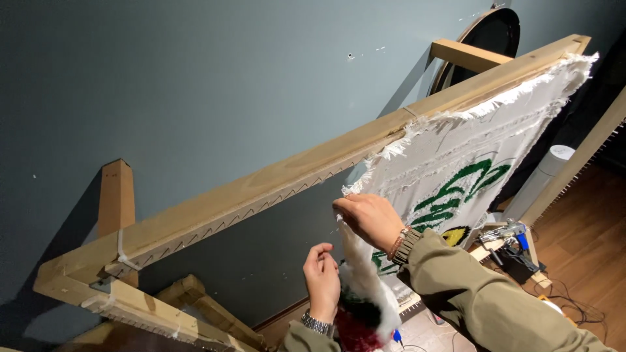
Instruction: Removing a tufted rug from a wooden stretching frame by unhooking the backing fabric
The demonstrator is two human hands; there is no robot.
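My right hand (pixel 368 218) is up at the loose left edge of the white backing cloth (pixel 482 130), fingers curled down and pinched on that frayed edge just below the long wooden frame beam (pixel 274 182). My left hand (pixel 323 277) sits lower and a little to the left, thumb and fingers drawn together in a light grip near the same edge; I cannot tell for sure whether they are actually pinching the cloth or only touching it. Both wrists carry bracelets, and my olive sleeve (pixel 482 300) runs off toward the lower right.

The cloth hangs from the beam with its long axis following the beam, rising from my hands toward the upper right corner of the frame. Its top edge is ragged, with white threads sticking out along the wood. The corner I hold has come away from the frame and folds downward, so the tufted pile (pixel 362 306) shows beneath my hands: white, dark green and deep red. On the stretched part there are green tufted shapes (pixel 456 192) and a small yellow and black patch.

A blue tufting gun (pixel 508 234) lies on a wooden ledge to the right, well apart from both hands, above the wooden floor (pixel 587 241). The grey-blue wall (pixel 195 85) stands behind the frame
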